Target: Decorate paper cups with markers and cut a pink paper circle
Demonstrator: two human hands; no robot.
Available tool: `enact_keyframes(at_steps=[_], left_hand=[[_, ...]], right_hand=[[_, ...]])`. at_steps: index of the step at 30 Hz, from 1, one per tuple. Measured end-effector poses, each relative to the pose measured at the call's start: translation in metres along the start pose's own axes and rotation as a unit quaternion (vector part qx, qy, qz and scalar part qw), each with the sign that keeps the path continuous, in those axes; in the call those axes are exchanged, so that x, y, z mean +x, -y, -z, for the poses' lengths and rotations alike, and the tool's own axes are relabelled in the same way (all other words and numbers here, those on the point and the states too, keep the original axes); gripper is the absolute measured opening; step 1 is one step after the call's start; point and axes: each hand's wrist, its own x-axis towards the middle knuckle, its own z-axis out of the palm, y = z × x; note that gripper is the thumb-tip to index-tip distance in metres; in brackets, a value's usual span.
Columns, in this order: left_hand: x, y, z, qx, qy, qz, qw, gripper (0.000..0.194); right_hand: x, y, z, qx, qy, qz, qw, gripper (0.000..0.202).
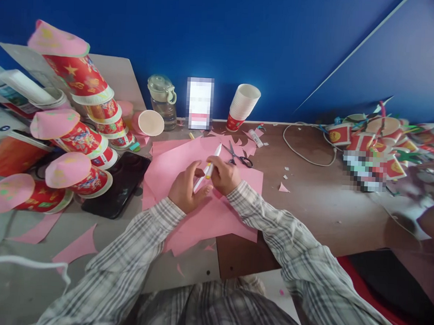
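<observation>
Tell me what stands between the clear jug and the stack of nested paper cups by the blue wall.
A bright, upright screen, its image blurred out, stands between the clear jug and the nested paper cups; the head view shows it.

The lone head view looks forward and steeply down from above the chest, close over both hands [205,181].
</observation>
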Motion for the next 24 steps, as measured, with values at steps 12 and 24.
enact_keyframes(at_steps=[12,24], left_hand=[[-0.031,-0.017,0.011,0.236,0.164,-0.031,0.957,0.031],[-0.014,-0.037,0.059,0.251,0.307,0.057,0.916,0.014]], right_hand=[[-0.086,-0.037,-0.005,0.025,-0.029,0.233,0.972,0.038],[-0.081,-0.054,0.016,0.059,0.035,0.284,0.956,0.038]])
